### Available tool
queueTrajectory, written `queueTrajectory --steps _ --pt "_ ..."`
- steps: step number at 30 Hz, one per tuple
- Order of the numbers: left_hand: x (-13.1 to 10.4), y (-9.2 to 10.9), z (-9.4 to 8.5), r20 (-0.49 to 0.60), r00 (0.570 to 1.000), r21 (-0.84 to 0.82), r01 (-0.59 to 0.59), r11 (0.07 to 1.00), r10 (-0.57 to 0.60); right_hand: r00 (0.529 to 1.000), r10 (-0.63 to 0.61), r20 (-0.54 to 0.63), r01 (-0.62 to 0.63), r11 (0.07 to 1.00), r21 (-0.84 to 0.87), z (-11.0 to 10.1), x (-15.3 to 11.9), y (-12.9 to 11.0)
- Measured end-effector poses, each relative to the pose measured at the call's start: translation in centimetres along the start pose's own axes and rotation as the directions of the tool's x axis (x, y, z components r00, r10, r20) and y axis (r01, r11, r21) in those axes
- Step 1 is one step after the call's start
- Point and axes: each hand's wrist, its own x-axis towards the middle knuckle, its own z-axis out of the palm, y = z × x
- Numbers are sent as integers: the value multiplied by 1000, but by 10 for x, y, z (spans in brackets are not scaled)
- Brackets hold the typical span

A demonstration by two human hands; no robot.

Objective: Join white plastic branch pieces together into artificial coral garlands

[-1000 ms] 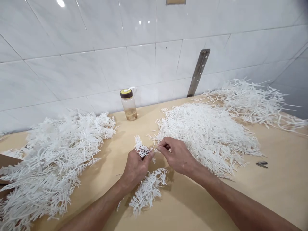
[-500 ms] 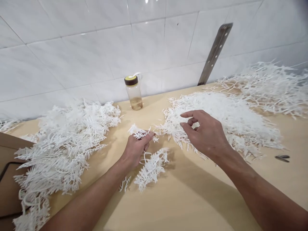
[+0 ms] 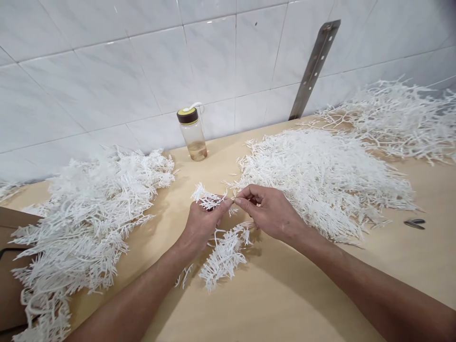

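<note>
"What is in the left hand (image 3: pixel 204 219)?"

"Its grip holds a white, branching, plastic-looking sprig (image 3: pixel 208 200), over the pale wood-coloured desk (image 3: pixel 285 299), before its back edge."

"And the right hand (image 3: pixel 269 211)?"

"Narrow grip, fingertips pinched at the sprig's tip."

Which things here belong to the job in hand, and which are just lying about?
Likely in the work:
left hand, holding a white sprig
right hand, pinched beside the left
white clump nearer the person
left white pile; middle pile; far right pile

Seemingly just lying about:
lidded bottle
metal strip at the wall
small dark item, hard to identify
brown object, left edge
</note>
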Motion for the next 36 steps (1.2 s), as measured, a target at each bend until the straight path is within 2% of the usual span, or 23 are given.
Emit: queueTrajectory --steps 6,9,11,12,15,17,18,21,25,27,29,36 --pt "-2 0 1 -31 999 65 12 998 -10 994 -106 -27 101 983 -151 0 -1 1" --pt "-5 3 1 -11 994 58 113 992 -113 981 -189 -41 174 956 -236 -2 3 4" --pt "-6 6 -1 -1 982 33 187 982 -187 971 -200 -128 153 940 -306 -10 8 6" --pt "-6 7 -2 -8 979 19 204 979 -204 958 -196 -207 118 934 -338 -17 11 7" --pt "-2 8 -8 -37 973 -27 228 973 -229 876 -227 -426 47 919 -393 -39 16 9" --pt "2 5 -10 -38 967 -64 248 967 -251 843 -253 -474 52 916 -398 -48 16 9" --pt "4 3 -11 -31 967 -83 248 965 -251 842 -257 -474 60 918 -391 -50 15 9" --pt "8 -4 -12 -7 979 -120 199 972 -202 897 -214 -388 85 943 -323 -41 11 8" --pt "8 -6 -9 16 987 -119 163 979 -162 987 -100 -129 77 983 -168 -17 5 2" --pt "6 -5 -6 -2 988 -109 152 982 -153 997 -73 -20 70 990 -119 -8 2 -1" --pt "4 -2 -3 -16 990 -107 135 985 -137 997 -63 34 66 993 -99 -2 0 -3" --pt "0 4 0 14 995 -160 98 982 -97 998 -19 65 23 998 -52 3 1 -2"
